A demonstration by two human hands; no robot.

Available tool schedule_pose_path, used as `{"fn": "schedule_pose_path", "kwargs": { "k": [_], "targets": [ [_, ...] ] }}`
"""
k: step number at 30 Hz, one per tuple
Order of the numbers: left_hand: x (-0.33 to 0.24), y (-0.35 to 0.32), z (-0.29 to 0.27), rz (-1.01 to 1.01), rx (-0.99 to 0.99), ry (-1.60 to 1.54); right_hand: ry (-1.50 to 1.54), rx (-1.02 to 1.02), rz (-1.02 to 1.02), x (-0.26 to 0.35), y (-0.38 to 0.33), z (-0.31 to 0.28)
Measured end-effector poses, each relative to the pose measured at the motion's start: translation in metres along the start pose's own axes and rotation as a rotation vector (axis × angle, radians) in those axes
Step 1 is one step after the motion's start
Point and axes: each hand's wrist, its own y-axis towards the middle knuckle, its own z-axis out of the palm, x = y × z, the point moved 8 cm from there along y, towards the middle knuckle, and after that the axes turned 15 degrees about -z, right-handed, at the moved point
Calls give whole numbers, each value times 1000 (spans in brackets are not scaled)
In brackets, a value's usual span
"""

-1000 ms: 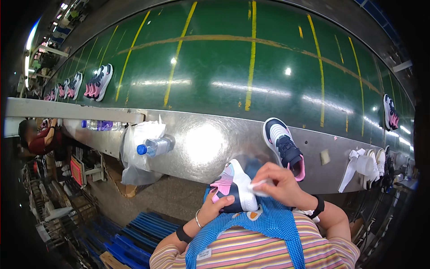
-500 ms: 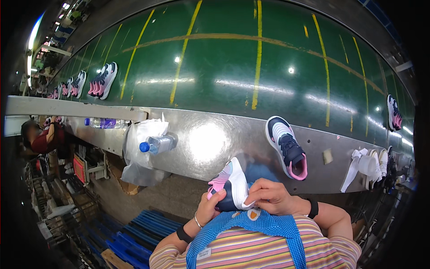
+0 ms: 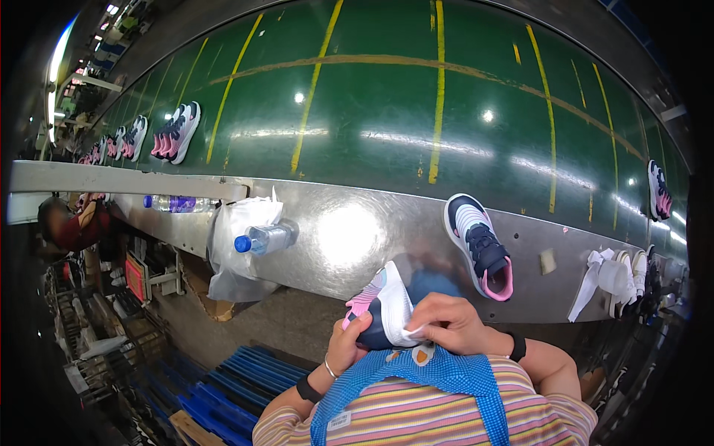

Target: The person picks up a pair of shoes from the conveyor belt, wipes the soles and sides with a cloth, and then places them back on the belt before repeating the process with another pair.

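Observation:
My left hand (image 3: 349, 343) is closed around a sneaker (image 3: 378, 318) in navy, pink and white, held tilted in front of my apron with its white sole facing right. My right hand (image 3: 451, 324) pinches a small white cloth (image 3: 415, 332) against the sole's edge near the heel. Fingers partly hide the cloth. A second sneaker (image 3: 480, 249) of the same colours, with a pink lining, rests on the steel ledge (image 3: 357, 264) ahead and to the right, touched by neither hand.
Beyond the ledge runs a green belt (image 3: 372, 104) with yellow lines. Sneakers (image 3: 177, 134) stand on it at left, another pair (image 3: 658, 189) at far right. A water bottle (image 3: 265, 239) and plastic bag (image 3: 232, 253) sit left; white straps (image 3: 593, 279) lie right. A person (image 3: 74, 223) is at far left.
My right fingers have shifted slightly at the sole's edge, and more of the white cloth shows. My left hand keeps its hold on the sneaker. The whole view has shifted a little.

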Motion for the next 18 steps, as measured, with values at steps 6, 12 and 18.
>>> {"fn": "schedule_pose_path", "kwargs": {
  "k": [6,12,18],
  "targets": [
    [1,-1,-1,-16,-9,46,-126,-54,133,-7,10,-6],
    [8,0,-11,-34,-83,160,-49,-34,32,0,-1,-4],
    [3,0,-8,-4,-64,146,-22,61,22,2,0,3]
  ]
}}
